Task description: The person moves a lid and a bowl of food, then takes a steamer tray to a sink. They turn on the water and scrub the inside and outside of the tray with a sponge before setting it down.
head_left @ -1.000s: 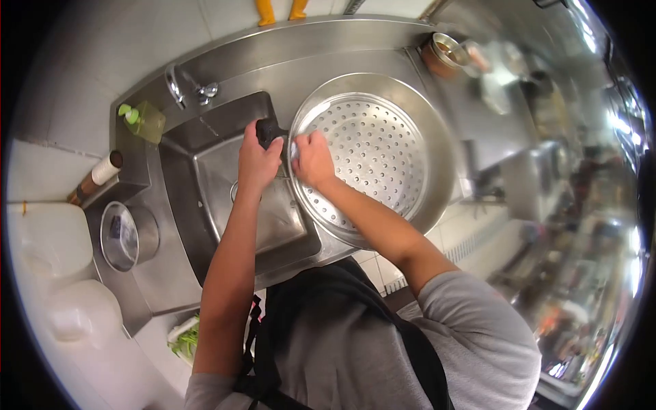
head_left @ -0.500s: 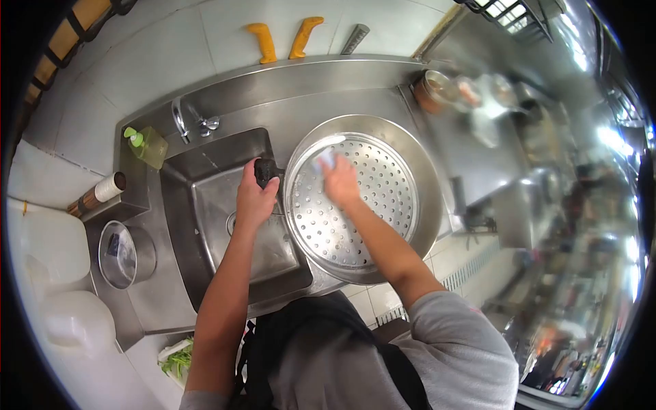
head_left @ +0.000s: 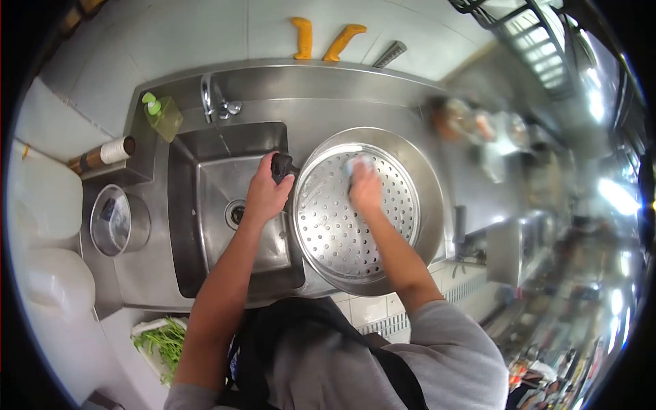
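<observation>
A round metal pan (head_left: 430, 205) with a perforated steamer plate (head_left: 335, 232) in it stands on the counter, right of the sink. My left hand (head_left: 268, 191) is closed around a black handle (head_left: 281, 168) at the pan's left side, above the sink's right edge. Over the upper part of the perforated plate, my right hand (head_left: 366, 188) holds a pale, bluish cloth or pad (head_left: 359, 162), blurred by motion. The fingers of this hand are closed on it, and its exact shape cannot be made out.
The steel sink (head_left: 212, 225) has a faucet (head_left: 208, 99) behind it. Beside it are a green soap bottle (head_left: 164, 119), a metal pot (head_left: 139, 222) and white jugs (head_left: 58, 283). Greens (head_left: 164, 342) lie at lower left. Yellow handles (head_left: 303, 39) show along the wall.
The view has shifted, so the sink and pan appear displaced. My right hand has moved right across the perforated plate with the pale cloth. My left hand keeps its hold on the handle.
</observation>
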A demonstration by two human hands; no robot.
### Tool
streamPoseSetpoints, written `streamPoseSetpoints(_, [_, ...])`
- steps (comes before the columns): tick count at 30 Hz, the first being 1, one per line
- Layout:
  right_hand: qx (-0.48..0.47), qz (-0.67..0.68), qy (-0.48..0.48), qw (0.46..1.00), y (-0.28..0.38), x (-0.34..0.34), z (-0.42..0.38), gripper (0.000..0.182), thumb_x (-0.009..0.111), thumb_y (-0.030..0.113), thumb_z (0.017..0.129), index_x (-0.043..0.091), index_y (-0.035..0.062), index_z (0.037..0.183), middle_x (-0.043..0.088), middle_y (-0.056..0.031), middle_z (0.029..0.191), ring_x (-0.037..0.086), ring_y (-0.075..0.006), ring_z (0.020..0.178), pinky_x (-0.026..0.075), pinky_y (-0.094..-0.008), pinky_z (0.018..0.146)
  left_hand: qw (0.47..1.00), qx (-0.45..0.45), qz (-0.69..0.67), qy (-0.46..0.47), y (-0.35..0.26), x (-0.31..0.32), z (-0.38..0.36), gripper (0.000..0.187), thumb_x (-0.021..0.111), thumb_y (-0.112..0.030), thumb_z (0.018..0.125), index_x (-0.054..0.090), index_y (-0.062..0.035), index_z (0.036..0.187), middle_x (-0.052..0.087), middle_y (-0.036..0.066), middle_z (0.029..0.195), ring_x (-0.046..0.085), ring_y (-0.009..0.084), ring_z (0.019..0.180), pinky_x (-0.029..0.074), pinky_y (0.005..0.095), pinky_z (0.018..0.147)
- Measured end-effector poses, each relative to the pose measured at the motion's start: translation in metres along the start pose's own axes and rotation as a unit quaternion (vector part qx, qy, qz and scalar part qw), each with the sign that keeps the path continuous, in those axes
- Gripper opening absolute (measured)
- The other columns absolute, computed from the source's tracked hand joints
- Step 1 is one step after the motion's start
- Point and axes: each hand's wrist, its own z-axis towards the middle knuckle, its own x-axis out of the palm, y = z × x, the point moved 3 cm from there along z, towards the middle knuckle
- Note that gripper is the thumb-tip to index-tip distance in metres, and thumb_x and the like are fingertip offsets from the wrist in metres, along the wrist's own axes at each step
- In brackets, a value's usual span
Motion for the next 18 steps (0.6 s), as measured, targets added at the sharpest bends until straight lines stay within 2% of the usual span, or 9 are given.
streamPoseSetpoints(2, [0.009,-0.091,-0.276,0.957,-0.006,-0.010,0.009,0.044,0.049,0.008,0.083,0.050,0.0026,0.127,0.054,-0.0308,0.117,0.054,-0.0413,0.104,0.043,-0.0504,0.088,1.000,0.012,0.013,-0.017,0.014,0.003,0.002,0.055,0.065,-0.016,0.081,0.044,-0.0043,0.130,0.065,0.019,0.096,0.066,0.0316,0.079,0.051,0.0387,0.072])
streamPoseSetpoints(3, [0.047,-0.070,-0.223,0.971,0.005,0.009,0.002,0.042,0.049,0.009,0.084,0.051,-0.0007,0.125,0.055,-0.0325,0.114,0.056,-0.0429,0.101,0.045,-0.0502,0.083,0.999,0.035,0.032,-0.024,0.016,0.003,0.008,0.055,0.065,-0.018,0.081,0.044,-0.0047,0.130,0.065,0.021,0.100,0.065,0.0360,0.088,0.050,0.0403,0.078])
streamPoseSetpoints(5, [-0.096,-0.053,-0.105,0.988,0.058,0.018,-0.051,0.042,0.050,0.005,0.081,0.051,-0.0011,0.122,0.056,-0.0301,0.114,0.058,-0.0407,0.097,0.050,-0.0485,0.073,0.999,0.027,0.020,-0.020,0.016,0.004,0.009,0.055,0.065,-0.019,0.081,0.044,-0.0053,0.131,0.065,0.022,0.103,0.063,0.0384,0.095,0.049,0.0414,0.082])
streamPoseSetpoints(6, [-0.234,-0.003,-0.176,0.956,0.084,0.010,-0.079,0.042,0.051,0.003,0.078,0.053,-0.0013,0.120,0.058,-0.0260,0.114,0.061,-0.0395,0.095,0.053,-0.0449,0.066,1.000,0.010,0.006,-0.019,0.020,0.005,0.007,0.056,0.065,-0.020,0.081,0.044,-0.0059,0.131,0.064,0.023,0.106,0.061,0.0408,0.101,0.048,0.0425,0.086])
streamPoseSetpoints(8, [-0.281,0.005,-0.183,0.942,0.071,0.017,-0.077,0.051,0.057,0.002,0.071,0.053,-0.0003,0.122,0.059,-0.0217,0.115,0.059,-0.0422,0.100,0.055,-0.0449,0.076,0.999,0.019,0.002,-0.026,0.022,0.004,0.004,0.057,0.065,-0.022,0.081,0.043,-0.0065,0.132,0.063,0.024,0.107,0.061,0.0402,0.100,0.048,0.0429,0.086])
streamPoseSetpoints(10, [-0.061,-0.110,-0.095,0.987,0.046,0.002,-0.030,0.045,0.056,0.005,0.075,0.055,0.0007,0.119,0.061,-0.0184,0.113,0.061,-0.0412,0.097,0.055,-0.0462,0.075,1.000,0.009,0.015,-0.022,0.016,0.004,0.003,0.058,0.065,-0.023,0.082,0.043,-0.0068,0.133,0.062,0.025,0.109,0.060,0.0407,0.103,0.047,0.0435,0.088])
streamPoseSetpoints(14, [-0.022,-0.094,-0.240,0.966,0.042,-0.011,-0.011,0.041,0.054,0.006,0.077,0.056,-0.0007,0.117,0.061,-0.0204,0.107,0.062,-0.0408,0.095,0.055,-0.0455,0.073,0.999,0.041,0.007,-0.015,0.017,0.005,0.003,0.058,0.066,-0.021,0.081,0.043,-0.0057,0.133,0.061,0.025,0.111,0.060,0.0397,0.103,0.047,0.0431,0.087])
streamPoseSetpoints(16, [-0.149,-0.122,-0.117,0.974,0.086,0.007,-0.063,0.039,0.053,0.005,0.076,0.056,-0.0025,0.114,0.061,-0.0198,0.102,0.062,-0.0390,0.094,0.055,-0.0440,0.068,0.999,0.041,-0.016,0.010,0.026,0.009,0.005,0.058,0.067,-0.019,0.081,0.043,-0.0033,0.132,0.062,0.023,0.110,0.062,0.0365,0.100,0.048,0.0410,0.086])
streamPoseSetpoints(18, [-0.195,-0.094,-0.125,0.968,0.082,0.011,-0.065,0.042,0.051,0.006,0.079,0.054,-0.0033,0.120,0.060,-0.0224,0.107,0.059,-0.0399,0.101,0.054,-0.0455,0.072,0.998,0.047,-0.038,-0.010,0.025,0.009,0.005,0.058,0.067,-0.018,0.081,0.043,-0.0016,0.131,0.063,0.021,0.106,0.063,0.0339,0.098,0.048,0.0385,0.085])
